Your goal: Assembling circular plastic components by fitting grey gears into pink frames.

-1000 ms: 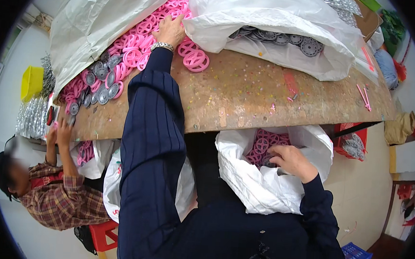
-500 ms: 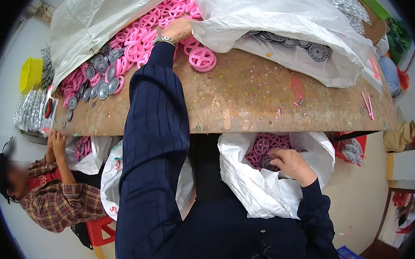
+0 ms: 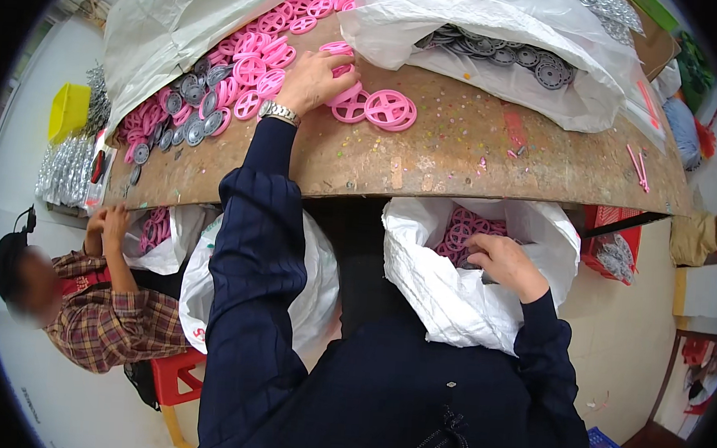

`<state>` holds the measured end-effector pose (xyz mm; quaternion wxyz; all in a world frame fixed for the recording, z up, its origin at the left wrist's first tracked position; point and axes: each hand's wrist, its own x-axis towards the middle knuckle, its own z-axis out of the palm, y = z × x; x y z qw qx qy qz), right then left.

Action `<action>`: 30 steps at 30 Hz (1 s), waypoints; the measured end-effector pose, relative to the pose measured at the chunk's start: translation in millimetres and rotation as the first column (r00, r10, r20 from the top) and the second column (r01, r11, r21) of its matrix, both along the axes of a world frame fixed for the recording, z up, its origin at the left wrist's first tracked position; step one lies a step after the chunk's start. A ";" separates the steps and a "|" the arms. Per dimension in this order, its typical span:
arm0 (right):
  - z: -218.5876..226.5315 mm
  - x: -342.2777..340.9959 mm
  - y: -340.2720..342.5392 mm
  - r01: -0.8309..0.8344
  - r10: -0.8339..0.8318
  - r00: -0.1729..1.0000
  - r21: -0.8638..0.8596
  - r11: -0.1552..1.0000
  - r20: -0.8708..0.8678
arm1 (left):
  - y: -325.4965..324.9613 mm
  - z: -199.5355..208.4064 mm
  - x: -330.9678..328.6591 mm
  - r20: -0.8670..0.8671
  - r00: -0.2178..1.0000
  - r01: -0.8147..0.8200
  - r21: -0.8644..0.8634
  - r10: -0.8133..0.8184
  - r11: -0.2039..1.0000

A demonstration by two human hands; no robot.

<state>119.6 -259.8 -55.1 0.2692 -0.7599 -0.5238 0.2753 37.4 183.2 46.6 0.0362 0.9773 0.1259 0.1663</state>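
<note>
On the table, my left hand (image 3: pixel 311 83), with a metal watch at the wrist, has its fingers curled over pink spoked rings (image 3: pixel 346 94) at the edge of a pile. One more pink spoked ring (image 3: pixel 390 110) lies flat just right of them. Grey discs (image 3: pixel 192 91) are mixed into the left part of the pile. Over the mouth of a white woven sack (image 3: pixel 452 312) at my lap, my right hand (image 3: pixel 508 266) is closed, with a bit of a grey disc (image 3: pixel 487 278) showing under its fingers. Pink rings (image 3: pixel 465 230) fill the sack below it.
A white plastic bag (image 3: pixel 498 85) holding grey discs (image 3: pixel 540 69) lies open on the table. Another white sheet (image 3: pixel 181 32) covers the pile's left side. At far left a co-worker in a plaid shirt (image 3: pixel 122 324) sits by the table. A red basket (image 3: pixel 616 248) stands under its right side.
My left hand has drawn back from the pile toward me, and pink rings beside it have shifted right. My right hand stays over the sack, slightly higher in view.
</note>
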 end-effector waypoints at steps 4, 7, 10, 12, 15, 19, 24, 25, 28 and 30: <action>2.4 -1.9 -0.6 -0.004 0.004 1.000 0.001 1.000 -0.002 | -16.5 -0.1 -12.4 0.020 0.999 -0.039 0.009 0.039 0.999; 1.3 -3.4 -2.3 -0.001 0.001 1.000 0.002 1.000 -0.017 | -23.3 3.6 -22.8 0.035 0.999 0.005 0.016 -0.006 1.000; 1.5 -3.9 -3.1 -0.008 0.009 1.000 0.022 1.000 -0.007 | -32.4 13.7 -29.6 0.008 0.996 0.094 -0.028 -0.094 0.995; 3.4 -4.4 -3.7 0.000 0.000 1.000 -0.001 1.000 -0.003 | -45.8 18.0 -31.6 0.038 0.986 0.167 -0.203 -0.163 0.965; 4.2 -4.4 -3.0 -0.010 0.011 1.000 -0.009 1.000 0.015 | -58.0 15.2 -39.5 0.073 0.980 0.194 -0.185 -0.184 0.963; 5.1 -4.2 -4.5 -0.026 0.025 0.999 0.011 1.000 0.030 | -72.6 13.4 -43.3 0.091 0.979 0.196 -0.188 -0.181 0.962; 11.7 -5.5 -5.2 -0.003 0.003 1.000 0.036 0.999 -0.002 | -86.7 2.1 -40.4 0.223 0.966 0.112 0.096 -0.131 0.989; 12.1 -5.2 -5.6 -0.002 0.002 1.000 0.043 0.999 -0.001 | -92.0 1.7 -39.1 0.222 0.966 0.112 0.093 -0.131 0.989; 14.0 -4.8 -5.3 -0.029 0.027 0.999 0.064 0.998 0.024 | -105.5 -0.7 -35.1 0.164 0.980 0.084 0.180 -0.114 0.980; 17.5 -6.9 -5.5 -0.028 0.026 0.999 0.078 0.997 0.027 | -109.1 -7.7 -32.0 0.157 0.983 0.064 0.181 -0.093 0.981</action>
